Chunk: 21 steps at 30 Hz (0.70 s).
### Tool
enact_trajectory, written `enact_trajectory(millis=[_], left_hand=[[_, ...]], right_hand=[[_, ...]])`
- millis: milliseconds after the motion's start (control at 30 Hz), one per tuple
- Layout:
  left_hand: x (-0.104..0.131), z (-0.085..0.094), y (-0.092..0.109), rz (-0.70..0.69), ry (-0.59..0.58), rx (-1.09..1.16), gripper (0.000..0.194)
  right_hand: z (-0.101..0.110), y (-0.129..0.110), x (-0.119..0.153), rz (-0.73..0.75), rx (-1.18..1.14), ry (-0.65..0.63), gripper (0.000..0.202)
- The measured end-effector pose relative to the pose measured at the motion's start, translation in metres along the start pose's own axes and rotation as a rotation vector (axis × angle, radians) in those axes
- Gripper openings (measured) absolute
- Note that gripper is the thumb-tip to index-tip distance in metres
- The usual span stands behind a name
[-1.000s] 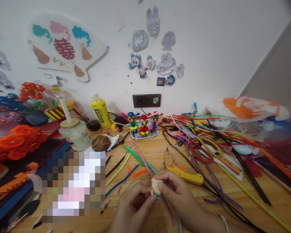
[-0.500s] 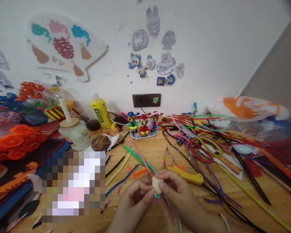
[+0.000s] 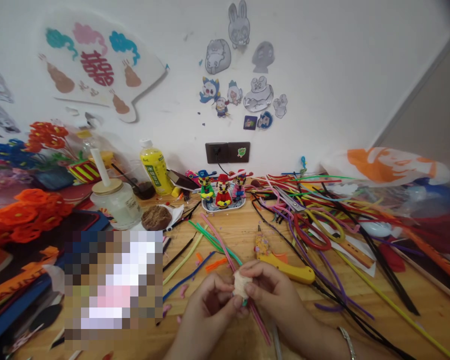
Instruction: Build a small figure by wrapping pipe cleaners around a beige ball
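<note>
Between my two hands is a small cream-coloured piece (image 3: 242,283) with a bit of green at its lower end. My left hand (image 3: 214,305) pinches it from the left with thumb and fingers. From the right, my right hand (image 3: 272,290) grips the same piece, its thumb pressed on the front. Pink pipe cleaners (image 3: 260,325) lie on the table beneath my hands, and green ones (image 3: 215,241) lie just beyond. A yellow hot glue gun (image 3: 290,270) rests beside my right hand.
Three small figures (image 3: 222,196) stand on a tray at the back. Scissors (image 3: 311,235) lie among many pipe cleaners on the right. A yellow bottle (image 3: 155,169), a jar (image 3: 116,205) and orange flowers (image 3: 30,212) stand at left. Part of the view is pixelated.
The cream piece has turned slightly between my fingers, with more of its pale face showing and less of the green. The camera view has shifted a little.
</note>
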<state>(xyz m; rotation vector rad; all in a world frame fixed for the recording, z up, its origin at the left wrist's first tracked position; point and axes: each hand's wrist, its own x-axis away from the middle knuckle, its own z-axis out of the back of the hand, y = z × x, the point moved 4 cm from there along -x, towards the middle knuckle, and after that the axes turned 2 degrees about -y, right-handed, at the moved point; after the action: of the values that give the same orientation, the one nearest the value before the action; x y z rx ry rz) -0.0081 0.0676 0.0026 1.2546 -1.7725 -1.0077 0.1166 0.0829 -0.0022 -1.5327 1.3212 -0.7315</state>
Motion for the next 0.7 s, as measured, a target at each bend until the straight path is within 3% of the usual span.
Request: enact_trajectory(millis=[700], left_hand=[[0.0009, 0.0036, 0.0004, -0.114, 0.052, -0.162, 0.020]], right_hand=[[-0.0030, 0.0038, -0.0012, -0.011, -0.086, -0.002, 0.013]])
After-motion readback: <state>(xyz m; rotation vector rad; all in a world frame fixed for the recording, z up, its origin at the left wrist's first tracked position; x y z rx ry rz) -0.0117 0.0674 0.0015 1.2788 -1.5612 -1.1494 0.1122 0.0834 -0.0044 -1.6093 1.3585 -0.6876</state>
